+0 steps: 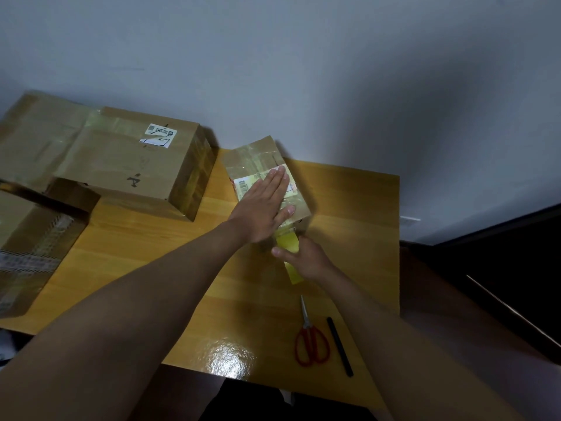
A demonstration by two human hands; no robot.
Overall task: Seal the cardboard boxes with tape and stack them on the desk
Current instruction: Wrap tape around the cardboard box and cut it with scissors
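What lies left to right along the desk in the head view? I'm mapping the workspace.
Open cardboard box with patterned tape → large sealed cardboard box with white label → small taped cardboard box under the left hand → red-handled scissors → black pen.

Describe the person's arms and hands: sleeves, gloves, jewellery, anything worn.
Both forearms are bare as far as the frame shows: no sleeves in view. The left hand and right hand wear no gloves. No watch, bracelet or ring shows on the visible wrists and fingers. No markings stand out in this dim light.
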